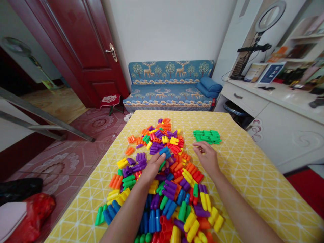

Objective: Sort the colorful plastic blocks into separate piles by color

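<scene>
Left hand: I see thumb and fingers pinching a blue piece over the mixed pile | Right hand: fingers loosely curled, nothing visible in them, just beside the green pieces on the yellow tablecloth | Handling: I'd keep the pinch light, lifting clear of neighbours

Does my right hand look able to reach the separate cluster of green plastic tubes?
Likely yes: your right hand is near the green cluster, and nothing visible on the yellow patterned tablecloth intervenes.
</scene>
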Motion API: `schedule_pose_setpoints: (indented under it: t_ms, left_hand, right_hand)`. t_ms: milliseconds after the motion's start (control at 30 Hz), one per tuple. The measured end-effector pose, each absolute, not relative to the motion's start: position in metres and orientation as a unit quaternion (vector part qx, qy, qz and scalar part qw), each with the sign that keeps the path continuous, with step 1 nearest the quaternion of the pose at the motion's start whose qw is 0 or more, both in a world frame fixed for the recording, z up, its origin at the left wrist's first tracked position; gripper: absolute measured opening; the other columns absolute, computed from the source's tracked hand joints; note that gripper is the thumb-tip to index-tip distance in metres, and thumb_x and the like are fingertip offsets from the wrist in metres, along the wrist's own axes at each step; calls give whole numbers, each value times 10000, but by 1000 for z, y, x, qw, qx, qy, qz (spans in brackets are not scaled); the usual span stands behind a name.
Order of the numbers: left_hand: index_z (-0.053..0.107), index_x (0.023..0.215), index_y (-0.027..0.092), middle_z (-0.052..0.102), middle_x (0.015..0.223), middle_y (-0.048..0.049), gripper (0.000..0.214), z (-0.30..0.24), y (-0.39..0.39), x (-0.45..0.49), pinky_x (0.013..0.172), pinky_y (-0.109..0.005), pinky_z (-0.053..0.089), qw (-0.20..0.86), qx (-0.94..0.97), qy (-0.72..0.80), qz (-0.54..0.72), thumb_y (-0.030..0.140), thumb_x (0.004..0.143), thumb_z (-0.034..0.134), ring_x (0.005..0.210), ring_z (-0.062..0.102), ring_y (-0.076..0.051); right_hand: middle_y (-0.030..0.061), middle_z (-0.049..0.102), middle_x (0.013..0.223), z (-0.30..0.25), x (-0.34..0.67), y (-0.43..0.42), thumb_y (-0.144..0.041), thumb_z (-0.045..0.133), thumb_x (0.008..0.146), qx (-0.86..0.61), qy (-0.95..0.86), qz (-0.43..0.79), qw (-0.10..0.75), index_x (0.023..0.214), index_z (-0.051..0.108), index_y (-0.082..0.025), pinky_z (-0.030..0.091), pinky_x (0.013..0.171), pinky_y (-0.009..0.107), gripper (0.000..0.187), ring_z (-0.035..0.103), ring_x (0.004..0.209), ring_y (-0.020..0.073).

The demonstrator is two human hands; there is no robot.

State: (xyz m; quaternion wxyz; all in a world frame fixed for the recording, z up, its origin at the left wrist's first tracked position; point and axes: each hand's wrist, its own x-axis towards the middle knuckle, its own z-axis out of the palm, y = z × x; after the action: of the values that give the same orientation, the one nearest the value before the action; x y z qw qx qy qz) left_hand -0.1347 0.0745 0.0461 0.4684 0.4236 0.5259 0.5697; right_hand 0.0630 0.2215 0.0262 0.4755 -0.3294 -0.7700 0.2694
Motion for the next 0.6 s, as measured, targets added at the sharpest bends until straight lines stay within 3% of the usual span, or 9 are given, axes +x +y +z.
schedule_pose_setpoints:
  t_ms: [100, 233, 467, 600]
  left_hand:
    - [663, 775, 116, 475, 529, 20, 459, 46, 73, -135, 474, -219, 263, 439, 476, 552, 525, 522, 886, 480, 462, 376, -78]
    - [610, 681, 127, 437, 540, 35, 430, 44, 72, -135, 496, -217, 268, 403, 508, 570, 505, 506, 870, 533, 496, 361, -79]
    - [591, 617, 126, 510, 584, 18, 395, 47, 72, -133, 582, -222, 342, 340, 552, 586, 486, 440, 856, 585, 590, 454, -103]
    - [629, 627, 127, 550, 576, 15, 357, 51, 74, -129, 577, -219, 362, 317, 535, 606, 496, 421, 828, 616, 577, 481, -109]
  right_hand:
    - [62, 621, 1125, 43, 43, 187, -257, 601, 852, -258, -808, 334, 410, 1134, 639, -249, 536, 706, 301, 285, 626, 799, 153]
    - [40, 570, 1287, 54, 27, 159, -232, 607, 865, -186, -850, 328, 369, 1316, 529, -327, 457, 995, 374, 467, 564, 1140, 195]
    - [42, 661, 1125, 51, 27, 152, -243, 690, 798, -195, -863, 303, 354, 1178, 608, -283, 478, 928, 361, 391, 598, 1062, 202]
    - [19, 686, 934, 51, 29, 151, -272, 721, 744, -271, -841, 318, 343, 950, 650, -239, 490, 794, 326, 220, 625, 884, 193]
